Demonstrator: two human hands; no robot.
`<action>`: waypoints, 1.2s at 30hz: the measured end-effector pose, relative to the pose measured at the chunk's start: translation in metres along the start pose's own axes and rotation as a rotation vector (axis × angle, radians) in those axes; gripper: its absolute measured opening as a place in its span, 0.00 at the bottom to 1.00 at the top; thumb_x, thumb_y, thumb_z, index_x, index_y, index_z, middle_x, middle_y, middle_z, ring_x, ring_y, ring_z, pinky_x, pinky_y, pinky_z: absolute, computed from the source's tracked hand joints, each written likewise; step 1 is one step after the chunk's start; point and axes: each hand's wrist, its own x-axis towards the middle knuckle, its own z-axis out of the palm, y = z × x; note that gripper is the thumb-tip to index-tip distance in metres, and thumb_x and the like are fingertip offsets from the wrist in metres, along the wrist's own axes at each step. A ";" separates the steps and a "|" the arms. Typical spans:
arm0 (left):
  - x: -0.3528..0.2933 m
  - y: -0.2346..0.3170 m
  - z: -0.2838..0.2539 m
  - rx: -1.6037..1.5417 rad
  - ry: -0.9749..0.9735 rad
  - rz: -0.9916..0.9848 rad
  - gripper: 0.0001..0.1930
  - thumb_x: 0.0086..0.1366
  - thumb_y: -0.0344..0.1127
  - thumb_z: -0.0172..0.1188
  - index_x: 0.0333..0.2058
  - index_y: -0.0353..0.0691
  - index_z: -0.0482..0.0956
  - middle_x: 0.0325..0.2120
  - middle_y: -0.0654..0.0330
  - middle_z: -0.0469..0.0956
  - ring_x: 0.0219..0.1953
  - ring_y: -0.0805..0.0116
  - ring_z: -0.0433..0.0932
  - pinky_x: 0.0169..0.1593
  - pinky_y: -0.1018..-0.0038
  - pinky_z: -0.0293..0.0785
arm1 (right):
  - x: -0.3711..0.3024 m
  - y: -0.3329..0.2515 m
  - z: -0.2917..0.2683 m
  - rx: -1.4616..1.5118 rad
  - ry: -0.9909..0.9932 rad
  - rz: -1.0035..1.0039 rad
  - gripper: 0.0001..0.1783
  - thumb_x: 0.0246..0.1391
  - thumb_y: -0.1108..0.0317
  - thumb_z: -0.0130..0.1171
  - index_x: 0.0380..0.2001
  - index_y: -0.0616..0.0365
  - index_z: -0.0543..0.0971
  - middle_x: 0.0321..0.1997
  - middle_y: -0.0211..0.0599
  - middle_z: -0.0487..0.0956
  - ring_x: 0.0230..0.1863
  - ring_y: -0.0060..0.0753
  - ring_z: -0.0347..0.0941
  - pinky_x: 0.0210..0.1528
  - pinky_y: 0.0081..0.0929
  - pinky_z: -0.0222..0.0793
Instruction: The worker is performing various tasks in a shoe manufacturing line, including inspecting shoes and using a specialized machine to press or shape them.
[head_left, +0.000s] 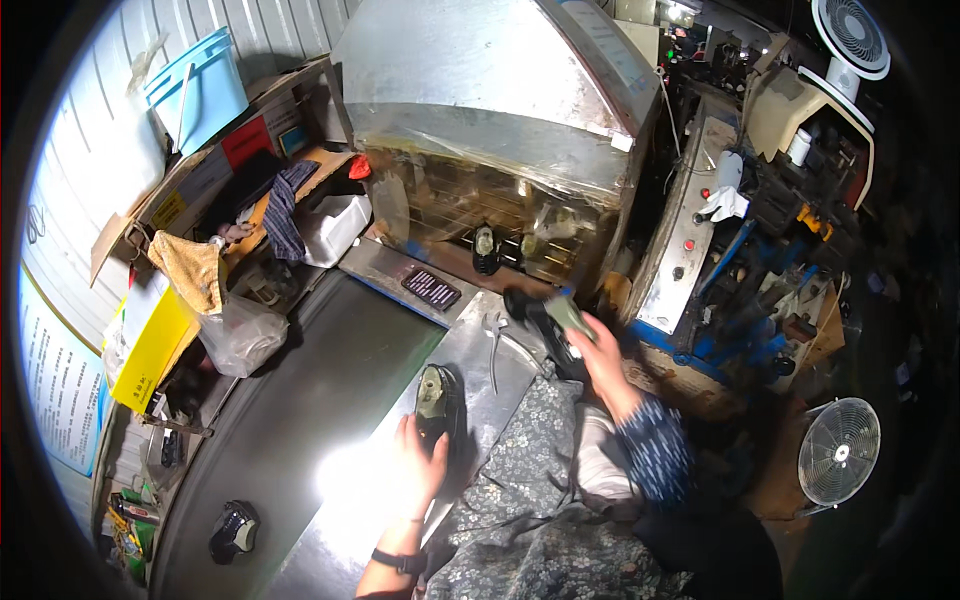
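Observation:
A black shoe with a grey-green inside lies on the metal ledge in front of me. My left hand grips its near end, thumb and fingers on either side. My right hand is raised to the right, shut on a second dark shoe that shows a grey-green surface; motion blurs its outline. Between the two shoes a pair of pliers rests on the metal, close to my patterned apron.
A dark conveyor belt runs along the left, carrying another black shoe. Ahead, a metal-hooded oven has a shoe at its opening. A phone lies beside the belt. A fan stands right.

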 end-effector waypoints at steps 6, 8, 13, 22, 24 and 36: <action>0.037 -0.037 0.024 -0.321 -0.137 -0.161 0.36 0.57 0.44 0.68 0.57 0.28 0.65 0.46 0.42 0.78 0.49 0.44 0.77 0.52 0.61 0.73 | 0.032 0.052 0.078 -0.489 -0.380 0.015 0.25 0.57 0.67 0.63 0.56 0.63 0.72 0.47 0.39 0.80 0.46 0.27 0.76 0.51 0.26 0.72; 0.035 -0.036 0.024 -0.673 -0.096 -0.431 0.31 0.60 0.43 0.67 0.54 0.26 0.68 0.41 0.48 0.81 0.42 0.57 0.81 0.44 0.68 0.76 | -0.031 0.048 0.084 -0.390 -0.560 0.059 0.24 0.58 0.63 0.64 0.53 0.64 0.74 0.47 0.38 0.80 0.47 0.27 0.76 0.53 0.28 0.72; 0.008 0.045 0.039 -1.381 -0.166 -0.560 0.28 0.67 0.43 0.60 0.58 0.30 0.63 0.42 0.54 0.78 0.37 0.68 0.79 0.40 0.75 0.76 | -0.156 -0.017 0.089 0.244 -0.422 0.439 0.45 0.61 0.64 0.61 0.72 0.57 0.45 0.71 0.39 0.57 0.69 0.26 0.55 0.67 0.26 0.54; -0.035 0.107 0.040 -0.670 -0.675 0.333 0.27 0.61 0.37 0.66 0.56 0.31 0.71 0.50 0.44 0.77 0.52 0.54 0.78 0.55 0.66 0.72 | -0.137 -0.197 -0.140 -0.408 0.178 -0.238 0.35 0.50 0.76 0.65 0.62 0.64 0.68 0.62 0.36 0.71 0.54 0.21 0.70 0.56 0.21 0.66; -0.049 0.085 0.043 -0.574 -0.675 0.276 0.22 0.60 0.36 0.66 0.51 0.32 0.76 0.43 0.45 0.80 0.47 0.53 0.81 0.51 0.65 0.75 | -0.116 -0.229 -0.196 -0.751 0.394 -0.378 0.34 0.47 0.74 0.67 0.60 0.62 0.72 0.59 0.42 0.73 0.57 0.28 0.69 0.57 0.25 0.65; -0.087 0.011 0.072 -0.231 -0.469 0.297 0.14 0.60 0.34 0.66 0.43 0.34 0.81 0.39 0.50 0.82 0.43 0.58 0.80 0.49 0.64 0.75 | -0.010 -0.309 -0.373 -1.268 0.839 -0.220 0.32 0.36 0.57 0.65 0.52 0.43 0.81 0.50 0.44 0.79 0.49 0.47 0.77 0.53 0.36 0.70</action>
